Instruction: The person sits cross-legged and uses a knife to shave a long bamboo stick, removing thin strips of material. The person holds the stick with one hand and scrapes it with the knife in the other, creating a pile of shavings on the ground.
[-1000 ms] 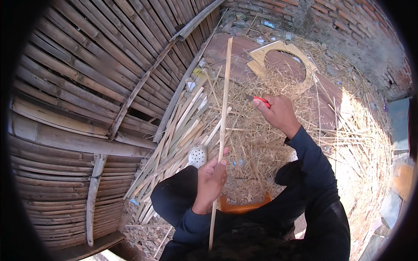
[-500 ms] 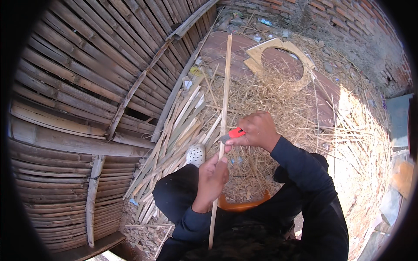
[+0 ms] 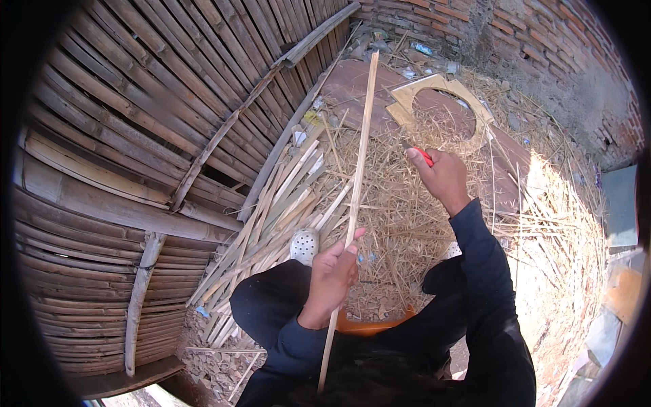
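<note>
A long pale bamboo strip (image 3: 361,159) runs upright through the middle of the view, its far end slightly split. My left hand (image 3: 330,275) is closed round its lower part, thumb along the strip. To the right of the strip, my right hand (image 3: 442,178) is shut on a red-handled utility knife (image 3: 425,157), whose short dark blade points up and left, apart from the strip. Thin shavings (image 3: 400,210) cover the ground beneath both hands.
Several split bamboo strips (image 3: 271,217) lie piled at the left, beside a slatted bamboo wall (image 3: 122,122). A wooden board with a round cut-out (image 3: 400,112) lies ahead, before a brick wall (image 3: 536,61). My perforated white shoe (image 3: 304,245) and an orange stool edge (image 3: 373,327) show below.
My right hand has moved the knife off the strip, up and to the right. The strip's far end has shifted slightly right; my left hand keeps its hold.
</note>
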Demonstrator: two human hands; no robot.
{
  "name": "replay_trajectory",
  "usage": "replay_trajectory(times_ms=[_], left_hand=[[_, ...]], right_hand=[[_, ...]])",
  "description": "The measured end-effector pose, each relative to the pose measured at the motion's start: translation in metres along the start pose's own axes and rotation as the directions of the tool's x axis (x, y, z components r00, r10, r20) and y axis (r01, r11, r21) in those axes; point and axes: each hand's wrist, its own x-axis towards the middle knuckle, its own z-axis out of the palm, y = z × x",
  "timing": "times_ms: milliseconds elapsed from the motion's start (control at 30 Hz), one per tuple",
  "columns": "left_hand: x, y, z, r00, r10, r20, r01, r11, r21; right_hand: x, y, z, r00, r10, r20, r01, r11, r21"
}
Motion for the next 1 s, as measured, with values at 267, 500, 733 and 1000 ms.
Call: replay_trajectory(times_ms=[267, 500, 733, 1000], left_hand=[[-0.002, -0.007, 0.003, 1.0, -0.01, -0.01, 0.011, 1.0, 0.018], [-0.002, -0.008, 0.006, 0.996, 0.074, -0.039, -0.063, 0.969, 0.237], [-0.007, -0.019, 0.004, 0.996, 0.081, -0.025, -0.066, 0.928, 0.367], [-0.011, -0.011, 0.003, 0.99, 0.14, -0.016, -0.124, 0.915, 0.385]], right_hand=[[-0.042, -0.039, 0.019, 0.885, -0.443, 0.141, 0.409, 0.886, 0.218], [-0.045, -0.045, 0.011, 0.845, -0.526, 0.097, 0.514, 0.849, 0.123], [-0.015, -0.02, 0.025, 0.913, -0.407, -0.005, 0.406, 0.912, -0.054], [-0.032, -0.041, 0.02, 0.879, -0.476, 0.017, 0.474, 0.879, 0.056]])
